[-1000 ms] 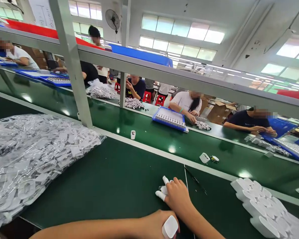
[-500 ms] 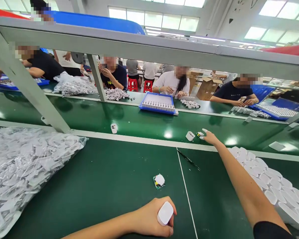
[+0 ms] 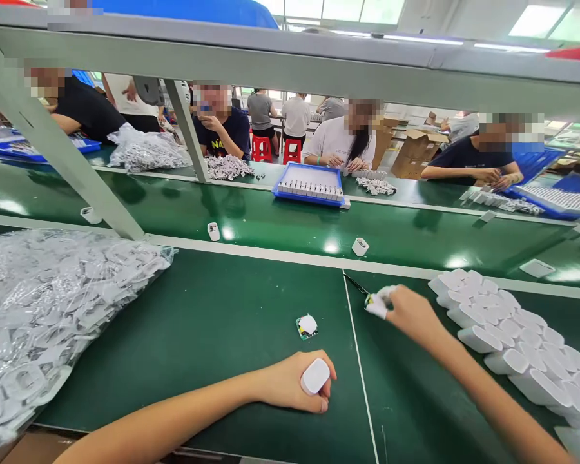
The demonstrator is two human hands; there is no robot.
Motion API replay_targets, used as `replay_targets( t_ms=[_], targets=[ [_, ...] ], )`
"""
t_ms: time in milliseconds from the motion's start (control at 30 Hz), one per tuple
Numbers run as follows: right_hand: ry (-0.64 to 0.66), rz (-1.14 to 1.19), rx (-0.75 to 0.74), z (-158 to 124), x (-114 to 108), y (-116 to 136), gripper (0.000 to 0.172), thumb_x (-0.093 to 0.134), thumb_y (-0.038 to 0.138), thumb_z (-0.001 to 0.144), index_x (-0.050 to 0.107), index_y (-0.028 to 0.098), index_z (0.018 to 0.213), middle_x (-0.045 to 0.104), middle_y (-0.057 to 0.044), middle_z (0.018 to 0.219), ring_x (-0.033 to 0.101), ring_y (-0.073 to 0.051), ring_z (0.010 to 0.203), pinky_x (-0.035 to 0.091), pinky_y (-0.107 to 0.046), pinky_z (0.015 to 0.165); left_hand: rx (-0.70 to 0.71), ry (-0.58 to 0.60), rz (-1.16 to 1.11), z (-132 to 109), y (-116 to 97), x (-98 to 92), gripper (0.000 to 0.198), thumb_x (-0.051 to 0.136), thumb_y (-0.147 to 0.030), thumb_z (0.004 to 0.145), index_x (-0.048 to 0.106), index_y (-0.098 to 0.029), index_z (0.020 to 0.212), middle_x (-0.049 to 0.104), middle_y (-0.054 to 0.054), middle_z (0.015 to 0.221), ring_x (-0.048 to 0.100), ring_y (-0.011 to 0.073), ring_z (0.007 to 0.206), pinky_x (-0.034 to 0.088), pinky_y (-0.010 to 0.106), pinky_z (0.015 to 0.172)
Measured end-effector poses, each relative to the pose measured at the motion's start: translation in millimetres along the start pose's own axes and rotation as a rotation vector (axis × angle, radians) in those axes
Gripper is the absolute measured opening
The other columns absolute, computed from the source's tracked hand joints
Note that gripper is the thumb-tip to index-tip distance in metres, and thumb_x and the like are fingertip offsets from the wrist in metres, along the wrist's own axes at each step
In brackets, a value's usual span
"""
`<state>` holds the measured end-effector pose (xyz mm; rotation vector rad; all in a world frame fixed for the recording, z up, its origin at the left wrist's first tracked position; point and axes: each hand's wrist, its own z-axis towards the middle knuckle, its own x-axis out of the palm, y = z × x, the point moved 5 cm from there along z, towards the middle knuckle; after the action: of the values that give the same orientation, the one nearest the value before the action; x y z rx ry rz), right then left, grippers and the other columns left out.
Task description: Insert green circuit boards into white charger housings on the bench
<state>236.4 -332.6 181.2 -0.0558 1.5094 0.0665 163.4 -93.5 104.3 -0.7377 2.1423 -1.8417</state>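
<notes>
Gleaming green bench (image 3: 222, 322), seemingly factory.

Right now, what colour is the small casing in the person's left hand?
White, seen clearly in the head view: the casing sits in the left hand.

Factory assembly line: green conveyor belt (image 3: 270, 225), seated workers (image 3: 341, 138), parts trays (image 3: 309, 190).

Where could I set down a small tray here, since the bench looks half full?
The bare green mat between the plastic bag of parts and the small circuit board is free. Right of the white seam it is crowded: right hand, then the stacked white shells.
</notes>
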Motion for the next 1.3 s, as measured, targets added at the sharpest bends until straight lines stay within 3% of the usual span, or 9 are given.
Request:
replay_targets(
  t_ms=[100,233,367,533,733,833,1000,1167,1300],
  targets=[
    [0.042,-0.054,-0.127,-50,9,44,0.013,0.068,0.015,0.081,0.07,0.014,0.069,0.07,-0.013,0.075,0.068,-0.03,0.079,0.049,-0.034,0.067,0.012,-0.004,0.03,1,-2,-1.0,0.038,0.073,-0.018,0.063,0.054,-0.019,0.096,0.061,-0.004,0.078,0.059,0.0119,0.073,0.046,0.026,0.068],
    [0.059,-0.037,-0.27,-71,14,66,0.007,0.069,0.017,0.083,0.072,0.012,0.087,0.072,-0.016,0.086,0.068,-0.033,0.087,0.056,-0.042,0.074,0.015,-0.014,0.093,2,-5,-1.0,0.037,0.073,-0.016,0.064,0.054,-0.019,0.096,0.06,-0.005,0.077,0.057,0.0113,0.073,0.045,0.026,0.069],
    [0.085,0.034,-0.512,-71,19,65,0.05,0.08,0.006,0.067,0.069,0.021,0.114,0.069,-0.011,0.119,0.063,-0.03,0.114,0.057,-0.04,0.093,0.004,-0.016,0.151,5,-3,-1.5,0.043,0.08,-0.017,0.062,0.054,-0.02,0.096,0.059,-0.007,0.075,0.055,0.0103,0.07,0.044,0.025,0.068],
    [-0.006,0.0,-0.638,-69,31,54,0.036,0.066,0.001,0.07,0.075,0.022,0.098,0.074,-0.011,0.098,0.073,-0.03,0.085,0.066,-0.038,0.072,-0.008,-0.03,0.217,14,4,-5.8,0.072,0.094,-0.032,0.045,0.049,-0.022,0.1,0.058,-0.009,0.073,0.055,0.0111,0.068,0.041,0.023,0.062],
    [-0.134,-0.03,-0.601,-63,31,47,0.012,0.074,0.009,0.066,0.07,0.02,0.065,0.067,-0.01,0.064,0.068,-0.031,0.055,0.062,-0.04,0.046,-0.004,-0.04,0.25,18,5,-9.4,0.077,0.094,-0.042,0.042,0.042,-0.023,0.096,0.056,-0.008,0.071,0.054,0.013,0.067,0.04,0.024,0.06],
    [-0.082,-0.001,-0.524,-66,23,47,0.017,0.076,0.012,0.072,0.073,0.021,0.087,0.068,-0.007,0.07,0.069,-0.029,0.064,0.062,-0.038,0.056,0.019,-0.028,0.224,10,-1,-5.9,0.067,0.09,-0.038,0.052,0.041,-0.023,0.096,0.054,-0.007,0.075,0.054,0.0129,0.07,0.039,0.025,0.062],
    [0.111,0.047,-0.378,-78,15,43,0.053,0.079,0.022,0.079,0.058,0.017,0.128,0.07,-0.01,0.102,0.066,-0.027,0.094,0.057,-0.04,0.084,0.05,0.046,0.13,-2,-10,-1.9,0.046,0.07,-0.023,0.07,0.038,-0.022,0.102,0.057,-0.005,0.082,0.053,0.0126,0.075,0.041,0.027,0.07],
    [0.19,0.068,-0.311,-80,13,47,0.048,0.072,0.016,0.085,0.056,0.019,0.13,0.065,-0.012,0.118,0.059,-0.029,0.108,0.051,-0.042,0.093,0.035,0.08,0.044,-9,-11,-1.8,0.042,0.062,-0.017,0.074,0.035,-0.024,0.105,0.056,-0.004,0.088,0.057,0.0148,0.084,0.045,0.031,0.077],
    [0.182,0.089,-0.274,-77,17,53,0.041,0.074,0.019,0.083,0.062,0.017,0.122,0.068,-0.012,0.105,0.062,-0.03,0.1,0.053,-0.041,0.085,0.036,0.054,-0.012,-8,-7,0.8,0.041,0.062,-0.025,0.075,0.033,-0.024,0.104,0.053,-0.003,0.091,0.059,0.0149,0.083,0.048,0.034,0.078]
  ],
)
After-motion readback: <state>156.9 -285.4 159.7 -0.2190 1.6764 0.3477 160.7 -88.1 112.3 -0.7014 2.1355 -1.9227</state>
